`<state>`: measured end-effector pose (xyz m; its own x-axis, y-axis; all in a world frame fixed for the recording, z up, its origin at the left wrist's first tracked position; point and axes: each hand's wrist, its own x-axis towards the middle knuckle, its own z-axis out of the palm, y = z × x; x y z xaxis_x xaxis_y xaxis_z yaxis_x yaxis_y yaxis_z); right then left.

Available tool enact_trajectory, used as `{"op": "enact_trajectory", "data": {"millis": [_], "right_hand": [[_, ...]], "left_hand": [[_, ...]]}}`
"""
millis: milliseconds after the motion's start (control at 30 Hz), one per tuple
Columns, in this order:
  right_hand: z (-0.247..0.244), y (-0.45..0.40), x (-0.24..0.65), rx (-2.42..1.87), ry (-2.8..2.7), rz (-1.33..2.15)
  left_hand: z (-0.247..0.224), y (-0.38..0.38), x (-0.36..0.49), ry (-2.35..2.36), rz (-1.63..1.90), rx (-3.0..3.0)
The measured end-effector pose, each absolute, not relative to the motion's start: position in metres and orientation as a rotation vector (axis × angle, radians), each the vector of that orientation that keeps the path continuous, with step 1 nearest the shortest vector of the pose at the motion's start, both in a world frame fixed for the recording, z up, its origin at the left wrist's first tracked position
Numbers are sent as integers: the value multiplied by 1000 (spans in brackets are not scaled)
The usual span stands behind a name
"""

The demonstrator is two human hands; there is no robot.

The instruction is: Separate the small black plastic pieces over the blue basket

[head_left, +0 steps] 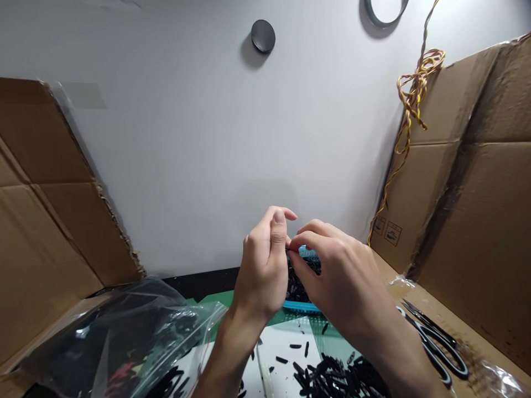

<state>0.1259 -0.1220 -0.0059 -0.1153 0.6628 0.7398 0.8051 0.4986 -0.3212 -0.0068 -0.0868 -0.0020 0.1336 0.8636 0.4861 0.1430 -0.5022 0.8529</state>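
Both hands (290, 260) pinched around small black part (287, 251).

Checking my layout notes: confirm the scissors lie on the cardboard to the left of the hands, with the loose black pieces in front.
Not quite. The head view shows the scissors on the cardboard to the right of the hands, beside the right hand. The loose black pieces do lie in front.

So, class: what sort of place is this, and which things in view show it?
Probably a makeshift small-parts workbench: cardboard walls, a heap of small black parts, a zip bag holding more, and scissors beside both hands.
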Motion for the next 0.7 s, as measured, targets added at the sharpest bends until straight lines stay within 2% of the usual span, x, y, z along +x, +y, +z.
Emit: {"op": "enact_trajectory", "data": {"millis": [333,700], "right_hand": [[2,-125,144,-913,-1687,81],[5,-124,151,-848,-1563,10]], "left_hand": [[8,-87,-7,853,1450,1589],[7,-89,-9,673,1241,1639]]}}
